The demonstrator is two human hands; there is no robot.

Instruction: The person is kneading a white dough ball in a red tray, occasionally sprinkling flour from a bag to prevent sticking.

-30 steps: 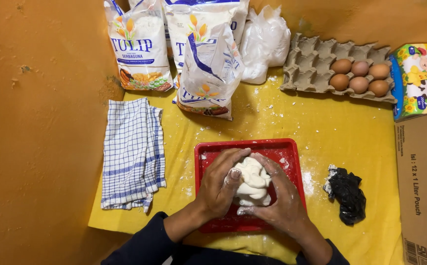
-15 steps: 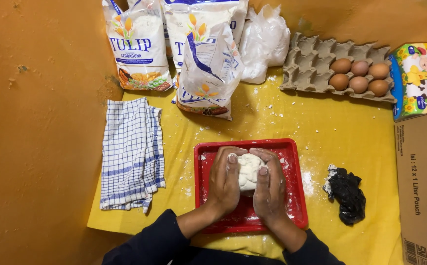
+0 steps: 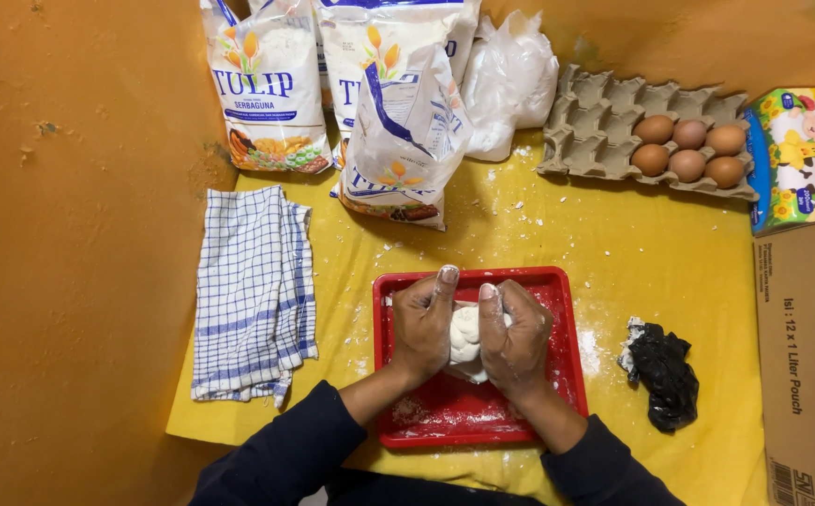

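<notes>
A lump of white dough [image 3: 464, 336] sits in a red square tray [image 3: 471, 419] on the yellow cloth. My left hand [image 3: 422, 325] presses against the dough's left side and my right hand [image 3: 515, 334] clamps its right side, fingers pointing away from me. Both hands are dusted with flour and squeeze the dough between them, hiding most of it. Flour smears cover the tray floor near me.
A blue checked towel [image 3: 254, 290] lies left of the tray. Flour bags [image 3: 403, 131] and a white plastic bag [image 3: 508, 80] stand at the back. An egg carton [image 3: 604, 122] holds several brown eggs [image 3: 690, 150]. A crumpled black bag [image 3: 662, 371], a cardboard box [image 3: 810, 356] and a colourful box [image 3: 801, 155] are at right.
My hands have pushed forward and closed tighter around the dough, which now looks narrower and more covered. One second ago they cupped it lower in the tray, angled to the right.
</notes>
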